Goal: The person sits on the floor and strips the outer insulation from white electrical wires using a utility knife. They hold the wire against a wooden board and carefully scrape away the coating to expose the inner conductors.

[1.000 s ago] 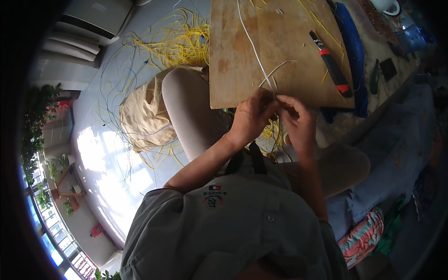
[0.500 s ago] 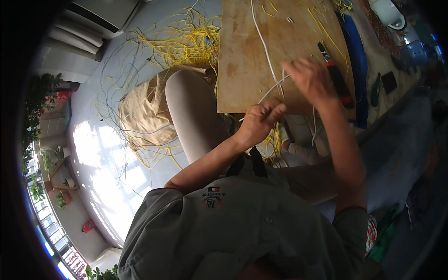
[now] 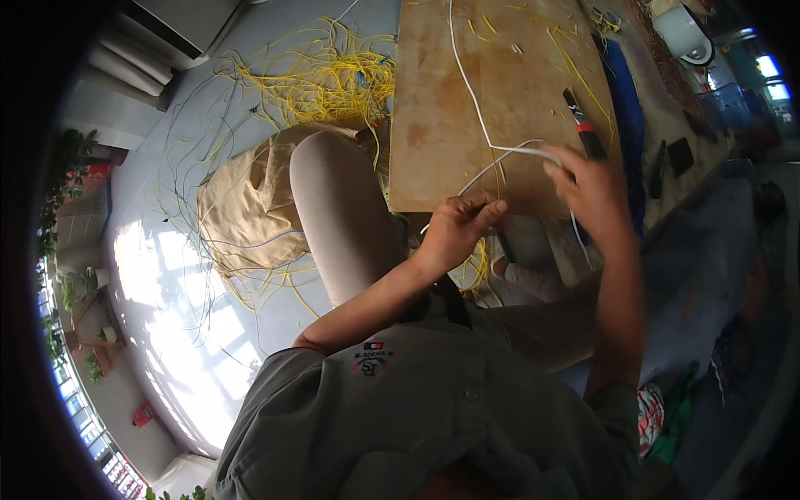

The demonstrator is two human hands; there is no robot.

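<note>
A white cable [image 3: 468, 79] runs down the wooden board [image 3: 429, 100] from its far edge and crosses itself in front of me. At the board's near edge, my left hand [image 3: 454, 233] is closed, with thumb and fingers pinching the cable where a thin brownish strand rises. My right hand [image 3: 592, 192], to the right, has its fingers curled round a loop of the cable. A loose length hangs below that hand. Just beyond it lies a hand tool [image 3: 587, 137] with a red and black handle, its lower end hidden behind the hand.
A tangle of yellow wires [image 3: 333, 87] covers the floor left of the board, beside a tan sack [image 3: 250, 196]. Yellow wire scraps [image 3: 575, 60] lie on the board. Along its right side runs a blue cloth [image 3: 623, 100], with a dark square object [image 3: 681, 156] farther right.
My right hand has moved right and slightly down, drawing the cable into a wider loop. The left hand keeps its pinch in nearly the same place.
</note>
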